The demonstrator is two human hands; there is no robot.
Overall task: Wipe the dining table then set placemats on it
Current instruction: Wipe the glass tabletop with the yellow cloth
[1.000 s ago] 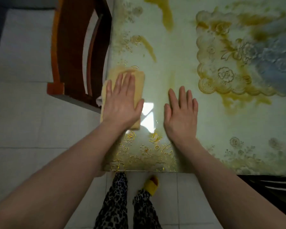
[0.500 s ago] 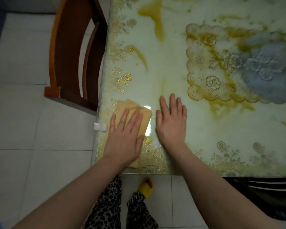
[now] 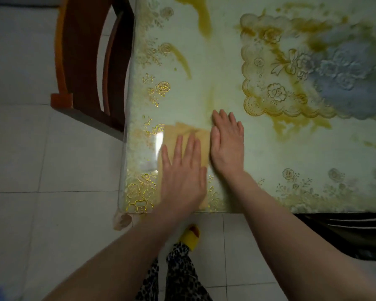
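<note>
The dining table (image 3: 291,153) has a glossy pale-green cover with gold flower prints and brownish-yellow smears. A yellow cloth (image 3: 189,132) lies flat near the table's front-left corner. My left hand (image 3: 182,172) presses on the cloth with its fingers spread and flat, covering most of it. Right beside it my right hand (image 3: 227,144) rests palm down on the bare table surface, fingers together, holding nothing. A lace-patterned placemat (image 3: 308,68) with a blue flower centre lies at the upper right of the table.
A dark wooden chair (image 3: 85,61) stands against the table's left edge. Pale floor tiles (image 3: 41,170) spread to the left and below. My patterned trouser legs and a yellow slipper (image 3: 190,236) show under the front edge. Something dark (image 3: 345,233) sits under the table at right.
My left hand has dragged the cloth from farther up the left edge down toward the front corner, then slightly right against my right hand. My right hand stayed flat on the table.
</note>
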